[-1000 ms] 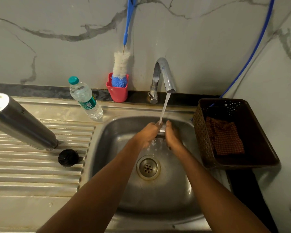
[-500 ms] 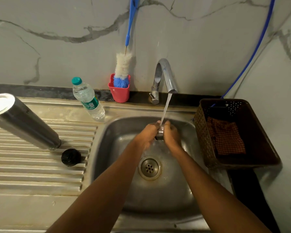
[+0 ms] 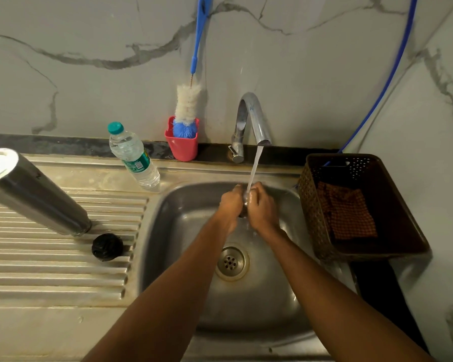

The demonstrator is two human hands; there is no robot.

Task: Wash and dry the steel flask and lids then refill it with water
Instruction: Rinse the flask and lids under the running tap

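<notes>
Two hands work one piece: left hand [image 3: 230, 205] & right hand [image 3: 262, 207] are both curled tight round the small steel lid [image 3: 242, 212] under the tap stream [image 3: 254, 165], over the sink [image 3: 178, 205]. Best move, I'd judge: rotate it so water reaches rim & inside (threads trap grime), keeping it low vs splash. The steel flask [image 3: 34, 194] stands on the drainboard [image 3: 50, 270], black lid [image 3: 107, 247] just beside it.

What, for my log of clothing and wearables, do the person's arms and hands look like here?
Both arms are bare. The left forearm and right forearm show no sleeves up to the frame's bottom edge, and no watch, band or bracelet at the wrists. The left hand and right hand wear no gloves. The fingers show too small to rule out rings.
</notes>
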